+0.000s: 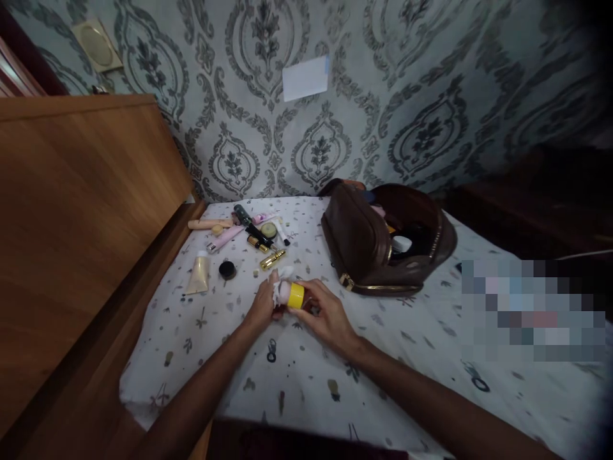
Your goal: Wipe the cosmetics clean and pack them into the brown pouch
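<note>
Container (296, 296), small, with a yellow band and a pale end, sits between the two hands, held up over the patterned white cloth (393, 377) near its middle. Taking it as the centre of the dial, the left hand (264, 305) lies at nine o'clock, curled round the pale end together with crumpled white material (286, 273), tissue or thin cloth, I cannot tell which. The right hand (329, 311), toward four o'clock, grasps the yellow part between thumb and fingers; the contact of its far fingers is hidden.

It looks light, and its smooth, rigid wall probably resists squeezing but could slip if the fingers are damp. Gripping the yellow band from opposite sides seems surest, with the pale end steadied by the other hand; the white stuff looks soft and should be pinched only lightly, as it may tear.

At eleven o'clock, near the left fingers, lies a gold tube (272, 259); a black-lidded jar (227, 269) and a cream-coloured squeeze tube (198, 273) are toward ten. The brown bag (354, 239) stands open at two o'clock.
</note>
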